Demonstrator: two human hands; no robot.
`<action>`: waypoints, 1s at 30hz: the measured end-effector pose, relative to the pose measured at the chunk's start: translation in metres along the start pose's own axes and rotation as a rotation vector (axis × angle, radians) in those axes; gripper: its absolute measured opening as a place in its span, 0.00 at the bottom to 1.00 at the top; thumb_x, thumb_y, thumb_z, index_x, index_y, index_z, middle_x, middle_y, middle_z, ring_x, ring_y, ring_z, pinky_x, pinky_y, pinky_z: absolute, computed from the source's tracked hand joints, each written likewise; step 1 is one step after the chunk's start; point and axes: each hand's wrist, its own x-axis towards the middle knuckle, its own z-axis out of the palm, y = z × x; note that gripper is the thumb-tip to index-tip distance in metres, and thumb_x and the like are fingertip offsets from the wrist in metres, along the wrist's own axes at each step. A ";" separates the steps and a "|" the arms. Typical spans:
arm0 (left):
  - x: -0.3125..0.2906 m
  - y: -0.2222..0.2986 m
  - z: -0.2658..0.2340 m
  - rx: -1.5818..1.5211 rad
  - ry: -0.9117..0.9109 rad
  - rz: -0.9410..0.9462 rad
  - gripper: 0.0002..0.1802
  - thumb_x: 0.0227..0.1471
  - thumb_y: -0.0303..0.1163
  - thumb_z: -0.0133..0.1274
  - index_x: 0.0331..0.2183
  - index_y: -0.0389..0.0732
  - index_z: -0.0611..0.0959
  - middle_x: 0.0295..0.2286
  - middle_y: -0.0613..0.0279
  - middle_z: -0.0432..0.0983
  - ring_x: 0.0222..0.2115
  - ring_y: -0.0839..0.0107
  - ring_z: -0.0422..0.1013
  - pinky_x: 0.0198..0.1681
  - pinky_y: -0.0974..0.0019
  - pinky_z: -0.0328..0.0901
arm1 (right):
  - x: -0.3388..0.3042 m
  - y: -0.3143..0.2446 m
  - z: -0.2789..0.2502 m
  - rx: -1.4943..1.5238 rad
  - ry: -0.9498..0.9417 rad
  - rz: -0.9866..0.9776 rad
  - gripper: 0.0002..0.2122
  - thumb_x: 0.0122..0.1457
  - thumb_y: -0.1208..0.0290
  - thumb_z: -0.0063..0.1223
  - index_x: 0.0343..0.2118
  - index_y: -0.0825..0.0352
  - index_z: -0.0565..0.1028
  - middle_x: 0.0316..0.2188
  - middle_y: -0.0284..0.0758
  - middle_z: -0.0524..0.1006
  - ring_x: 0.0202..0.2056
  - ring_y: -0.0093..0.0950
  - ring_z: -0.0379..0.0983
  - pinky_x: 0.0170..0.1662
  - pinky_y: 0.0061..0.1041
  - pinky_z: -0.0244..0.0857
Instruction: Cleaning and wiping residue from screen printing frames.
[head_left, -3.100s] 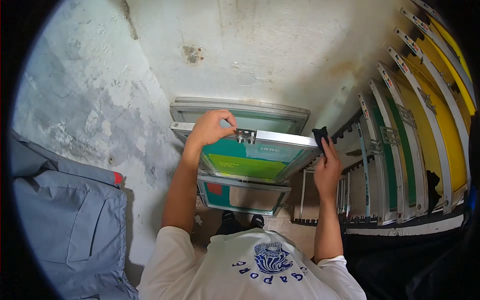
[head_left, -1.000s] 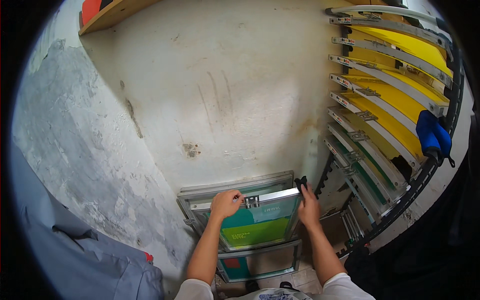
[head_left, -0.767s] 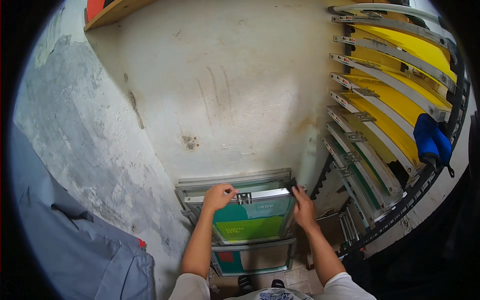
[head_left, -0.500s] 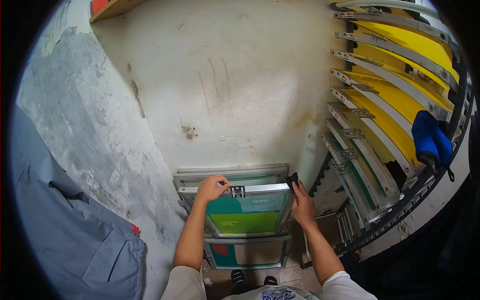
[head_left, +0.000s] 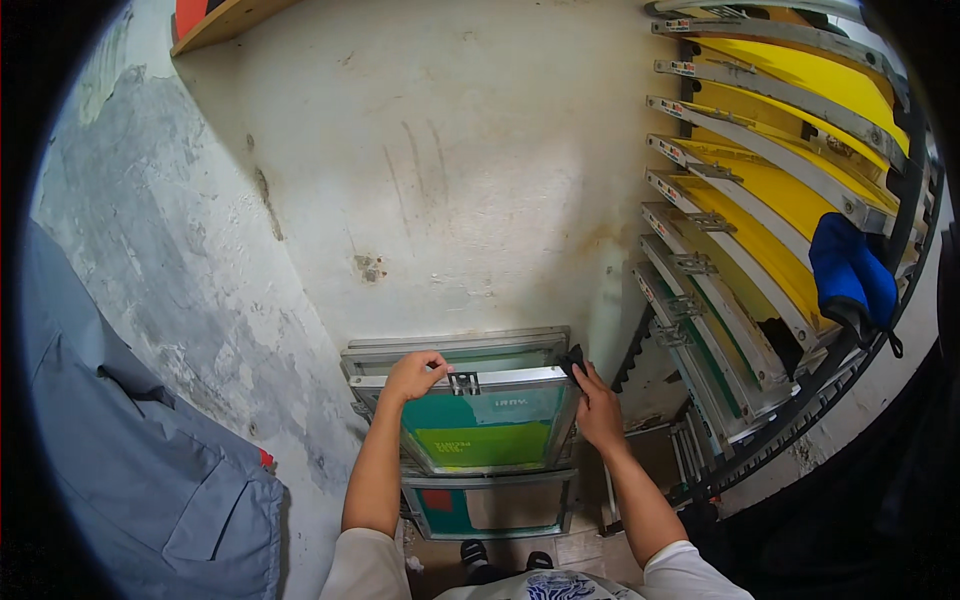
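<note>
A screen printing frame (head_left: 515,377) with a teal mesh and a yellow-green block stands upright in front of me, its metal top bar facing up. My left hand (head_left: 412,377) is closed over the left part of this bar, thumb and forefinger pinched beside a small metal hinge clip (head_left: 464,383). At the bar's right end, my right hand (head_left: 599,408) presses a dark cloth-like piece (head_left: 573,359) against the corner; its fingers partly hide it. Another frame (head_left: 470,345) leans behind, against the wall, and a lower one (head_left: 490,533) stands nearer my feet.
To the right, a black rack (head_left: 915,160) holds several metal frames with yellow or green mesh. A blue-and-black cloth item (head_left: 850,270) hangs on it. A grey jacket (head_left: 150,430) hangs at the left wall (head_left: 190,230). At the upper left is a wooden shelf (head_left: 225,25).
The whole view has shifted slightly, so the rack and frames appear a little further left. Both hands stay at the same places on the frame's top bar.
</note>
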 end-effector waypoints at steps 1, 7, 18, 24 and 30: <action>-0.001 -0.003 -0.001 -0.012 0.012 0.028 0.21 0.55 0.54 0.62 0.33 0.45 0.88 0.28 0.55 0.83 0.28 0.58 0.78 0.35 0.58 0.70 | 0.000 -0.003 0.001 0.006 0.001 0.004 0.29 0.56 0.89 0.47 0.63 0.63 0.73 0.66 0.51 0.67 0.63 0.50 0.68 0.63 0.38 0.67; -0.003 -0.004 -0.003 0.009 0.032 0.050 0.21 0.56 0.55 0.62 0.33 0.45 0.87 0.26 0.55 0.82 0.27 0.58 0.77 0.34 0.58 0.70 | -0.002 -0.004 0.005 0.028 0.013 0.008 0.30 0.56 0.89 0.47 0.63 0.63 0.73 0.66 0.50 0.67 0.64 0.50 0.67 0.63 0.38 0.66; -0.014 0.013 -0.012 0.053 0.023 -0.048 0.22 0.56 0.56 0.61 0.33 0.45 0.87 0.25 0.55 0.81 0.27 0.59 0.77 0.33 0.57 0.70 | -0.005 -0.007 0.008 0.029 -0.002 0.020 0.29 0.58 0.87 0.46 0.64 0.62 0.72 0.68 0.48 0.65 0.64 0.50 0.66 0.65 0.40 0.64; -0.019 0.026 -0.013 0.083 0.041 -0.065 0.22 0.59 0.55 0.58 0.33 0.45 0.86 0.28 0.54 0.82 0.31 0.55 0.78 0.36 0.55 0.70 | -0.006 -0.011 0.005 -0.003 0.024 0.038 0.30 0.56 0.89 0.48 0.63 0.62 0.74 0.67 0.47 0.67 0.64 0.48 0.67 0.63 0.37 0.66; -0.017 0.028 -0.010 0.139 0.021 -0.009 0.23 0.62 0.54 0.53 0.31 0.44 0.84 0.26 0.52 0.79 0.30 0.49 0.76 0.33 0.51 0.68 | -0.008 -0.011 0.003 0.005 0.027 0.026 0.30 0.56 0.90 0.48 0.63 0.63 0.74 0.68 0.46 0.66 0.65 0.48 0.67 0.63 0.37 0.66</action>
